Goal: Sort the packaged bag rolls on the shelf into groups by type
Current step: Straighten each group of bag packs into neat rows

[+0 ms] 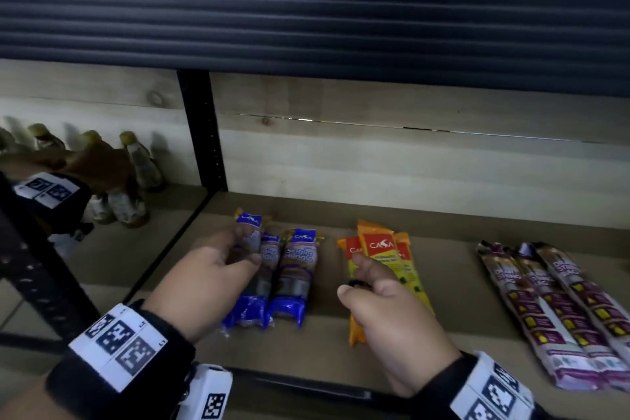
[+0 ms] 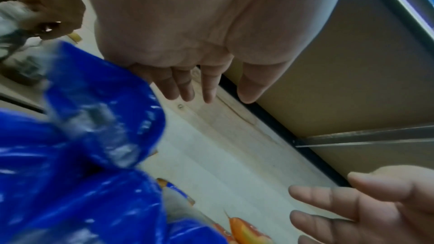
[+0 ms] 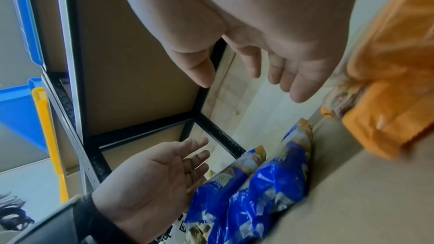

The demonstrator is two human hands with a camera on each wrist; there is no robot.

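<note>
Three groups of bag-roll packs lie on the shelf board in the head view: blue packs on the left, orange packs in the middle, purple packs on the right. My left hand hovers over the leftmost blue pack. The wrist views show its fingers straight and holding nothing. My right hand is above the near end of the orange packs, with thumb and fingers spread and nothing between them.
A black upright post splits the shelf. To its left stand several small bottles. The dark rail of the upper shelf hangs overhead. A wooden wall closes the back. Bare board shows between the orange and purple groups.
</note>
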